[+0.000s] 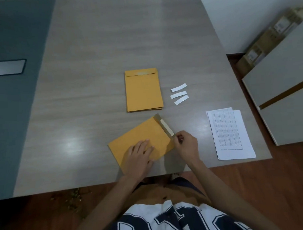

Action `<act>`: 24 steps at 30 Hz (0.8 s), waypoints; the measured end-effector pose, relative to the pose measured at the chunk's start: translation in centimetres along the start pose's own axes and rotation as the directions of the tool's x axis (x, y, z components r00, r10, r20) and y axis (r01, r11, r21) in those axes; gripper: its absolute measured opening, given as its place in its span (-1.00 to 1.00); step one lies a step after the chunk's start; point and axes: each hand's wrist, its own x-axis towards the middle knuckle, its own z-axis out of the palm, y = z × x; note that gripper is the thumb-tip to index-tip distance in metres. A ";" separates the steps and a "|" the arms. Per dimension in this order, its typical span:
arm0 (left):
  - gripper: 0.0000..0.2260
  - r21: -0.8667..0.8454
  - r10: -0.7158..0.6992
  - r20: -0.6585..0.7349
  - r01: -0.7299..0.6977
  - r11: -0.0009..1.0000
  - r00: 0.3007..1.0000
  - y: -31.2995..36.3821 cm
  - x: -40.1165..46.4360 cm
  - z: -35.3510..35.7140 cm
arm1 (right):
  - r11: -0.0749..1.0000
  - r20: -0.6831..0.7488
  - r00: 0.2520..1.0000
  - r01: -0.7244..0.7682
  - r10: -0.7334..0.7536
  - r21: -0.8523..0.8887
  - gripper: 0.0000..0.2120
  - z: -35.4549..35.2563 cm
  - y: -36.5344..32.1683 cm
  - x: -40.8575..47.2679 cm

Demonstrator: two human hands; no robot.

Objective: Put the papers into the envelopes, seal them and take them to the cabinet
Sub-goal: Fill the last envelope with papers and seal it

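A yellow-brown envelope (144,134) lies tilted near the table's front edge, its flap (163,125) open toward the upper right with a white adhesive strip (167,127) along it. My left hand (139,156) presses flat on the envelope's body, fingers spread. My right hand (185,143) pinches the near end of the strip between thumb and fingers. A stack of closed envelopes (143,91) lies farther back in the middle. Printed papers (230,134) lie in a small pile at the right, near the table's edge.
Three peeled white strips (179,93) lie right of the envelope stack. The grey table (110,47) has a dark panel at the left. A white cabinet (283,86) stands to the right, with cardboard boxes (268,40) behind it. Wooden floor runs below.
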 end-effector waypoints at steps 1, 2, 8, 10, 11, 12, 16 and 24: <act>-0.56 0.011 0.002 0.006 -0.002 1.000 1.000 -0.1 0.0 -0.1 | 1.000 -0.002 1.000 -0.028 0.028 0.014 -0.93 -0.2 0.2 0.2; -0.57 0.013 0.005 0.008 -0.005 1.000 1.000 -0.1 0.1 -0.2 | 0.998 0.003 0.998 -0.057 0.057 0.015 -0.94 -0.3 0.4 0.4; -0.66 -0.033 -0.020 -0.029 0.019 0.999 0.999 0.3 0.7 -1.1 | 0.994 0.014 0.994 -0.107 0.107 -0.026 -0.87 -0.1 1.0 0.9; -0.65 -0.043 -0.040 -0.037 0.038 0.998 0.999 0.5 1.3 -1.5 | 0.996 0.018 0.997 -0.080 0.081 -0.024 -0.91 0.0 1.0 0.6; -0.64 -0.049 -0.050 -0.038 0.049 0.998 0.998 0.5 1.7 -1.7 | 0.997 0.018 0.997 -0.069 0.069 -0.021 -0.93 0.1 1.0 0.5; -0.62 -0.051 -0.060 -0.038 0.058 0.997 0.997 0.6 2.1 -1.9 | 0.998 0.021 0.998 -0.063 0.063 -0.020 -0.93 0.1 1.0 0.3; -0.61 -0.089 -0.073 -0.058 0.067 0.994 0.996 1.2 3.3 -2.5 | 0.999 0.028 0.999 -0.034 0.033 0.023 -0.91 -0.5 1.2 -0.1; -0.74 -0.205 -0.001 -0.188 -0.039 0.978 0.982 6.1 7.3 -4.6 | 0.987 -0.133 0.978 -0.158 0.159 0.020 -0.79 -6.2 3.7 1.2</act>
